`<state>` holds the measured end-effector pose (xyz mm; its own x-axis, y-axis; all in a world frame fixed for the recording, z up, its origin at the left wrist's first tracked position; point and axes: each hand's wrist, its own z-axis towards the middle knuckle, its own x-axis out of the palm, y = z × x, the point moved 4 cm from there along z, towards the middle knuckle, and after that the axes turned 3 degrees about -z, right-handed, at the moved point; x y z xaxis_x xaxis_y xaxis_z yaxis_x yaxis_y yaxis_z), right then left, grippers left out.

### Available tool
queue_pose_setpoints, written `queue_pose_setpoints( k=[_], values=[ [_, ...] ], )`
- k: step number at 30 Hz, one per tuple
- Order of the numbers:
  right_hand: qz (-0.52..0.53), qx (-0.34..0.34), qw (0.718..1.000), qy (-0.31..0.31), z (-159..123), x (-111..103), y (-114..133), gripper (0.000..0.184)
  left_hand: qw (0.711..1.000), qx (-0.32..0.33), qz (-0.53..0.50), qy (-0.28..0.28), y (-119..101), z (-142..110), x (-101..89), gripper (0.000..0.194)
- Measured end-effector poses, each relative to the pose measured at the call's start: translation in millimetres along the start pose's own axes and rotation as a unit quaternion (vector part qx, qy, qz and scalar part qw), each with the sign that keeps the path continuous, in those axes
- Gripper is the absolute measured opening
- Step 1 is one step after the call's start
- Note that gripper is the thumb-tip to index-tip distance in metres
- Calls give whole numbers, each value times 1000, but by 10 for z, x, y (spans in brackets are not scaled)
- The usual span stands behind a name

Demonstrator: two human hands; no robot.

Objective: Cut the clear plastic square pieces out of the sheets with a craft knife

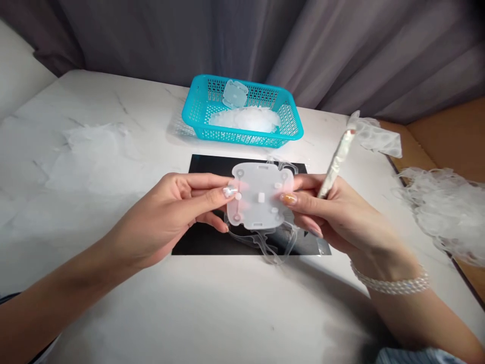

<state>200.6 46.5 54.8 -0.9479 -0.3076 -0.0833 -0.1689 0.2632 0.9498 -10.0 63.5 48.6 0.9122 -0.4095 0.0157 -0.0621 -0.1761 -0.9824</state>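
Note:
My left hand (pixel 189 210) pinches the left edge of a translucent white plastic plate (pixel 261 179), thumb on its face. The plate has rounded corners, small slots and raised pegs, and is held up above a black mat (pixel 206 240). Its right edge sits between the thumb and fingers of my right hand (pixel 322 207). A slim pen-like tool (pixel 338 161), wrapped in whitish material, also rests in my right hand and points up past the knuckles; its working end is mostly hidden. Clear thin plastic scraps (pixel 271 250) lie on the mat below the plate.
A blue perforated basket (pixel 195 114) stands behind the mat, holding a similar plate (pixel 235 94) and a stack of white pieces (pixel 246 119). More translucent sheets (pixel 91 156) are spread at the left. Clear plastic scraps (pixel 447 207) are heaped by the brown board at the right.

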Motion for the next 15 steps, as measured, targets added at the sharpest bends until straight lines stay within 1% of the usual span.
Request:
queue_pose_setpoints(
  k=[1,2,3,4,5,6,7,9,11,13,15],
  values=[
    [-18,-15,999,-23,-16,-7,32,20,997,43,51,-29,-31,-9,-14,15],
    [-41,-36,997,-46,-34,-16,69,18,987,99,109,-66,-76,-27,-33,13],
    [-64,-60,994,-66,-53,-25,108,16,967,163,170,-102,-128,-54,-49,12],
    [-85,-85,990,-79,-73,-32,142,14,939,224,227,-130,-181,-87,-56,12],
    [-102,-106,986,-83,-91,-37,166,12,908,280,277,-145,-228,-120,-53,14],
    [-112,-121,983,-82,-108,-44,178,11,878,327,317,-144,-268,-149,-41,16],
    [-117,-130,981,-78,-123,-53,178,12,853,366,348,-132,-301,-172,-24,17],
    [-111,-145,981,-71,-153,-80,158,15,813,420,389,-109,-359,-209,4,20],
    [-91,-163,979,-75,-181,-108,134,15,781,461,407,-108,-416,-247,18,22],
    [-70,-180,978,-81,-199,-121,121,14,765,482,411,-116,-453,-279,23,24],
    [-58,-190,977,-78,-202,-111,123,14,769,477,409,-117,-461,-296,21,24]
  ],
)
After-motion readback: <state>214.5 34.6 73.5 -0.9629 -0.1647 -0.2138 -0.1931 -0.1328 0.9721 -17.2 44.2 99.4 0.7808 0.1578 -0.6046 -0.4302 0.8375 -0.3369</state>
